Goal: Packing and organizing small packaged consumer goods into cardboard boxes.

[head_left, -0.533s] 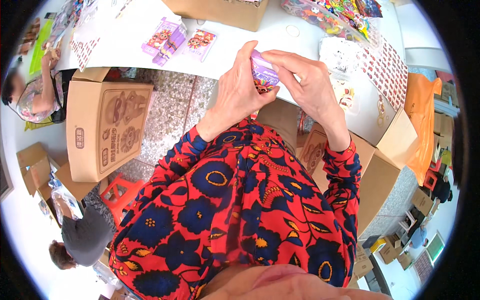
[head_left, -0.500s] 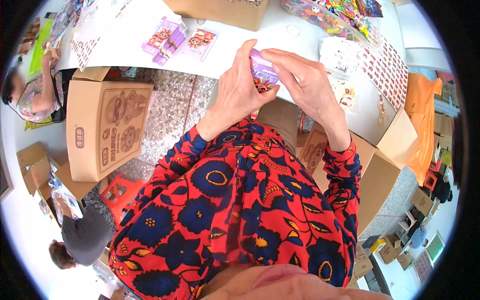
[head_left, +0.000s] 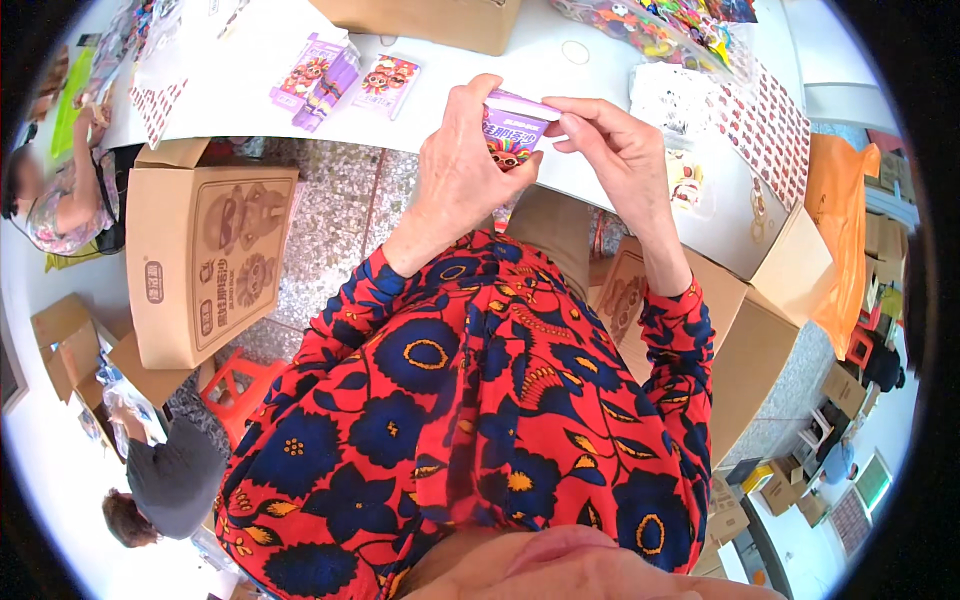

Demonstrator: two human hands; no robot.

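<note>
My left hand (head_left: pixel 452 165) is wrapped round a small purple printed carton (head_left: pixel 508 140), held up just past the near edge of the white table (head_left: pixel 440 90). At the carton's upper right end, my right hand (head_left: pixel 625 155) pinches a pale flap (head_left: pixel 540 107) between thumb and fingertips. The flap stands out from the box. Beyond my left hand lie several purple cartons (head_left: pixel 325 80) in an overlapping group, with a red-and-purple printed pack (head_left: pixel 385 85) beside them.
A brown cardboard box (head_left: pixel 420 20) stands at the back. Clear bags of colourful small pieces (head_left: pixel 660 35) and sticker sheets (head_left: pixel 765 130) lie at right. Large cartons (head_left: pixel 210 260) flank me on the floor, near a red stool (head_left: pixel 240 390). Other people (head_left: pixel 175 470) work at left.
My right hand has drawn back a little to the right, and its fingers now pinch the flap's end. More of the pale flap shows. The left hand keeps its hold.
</note>
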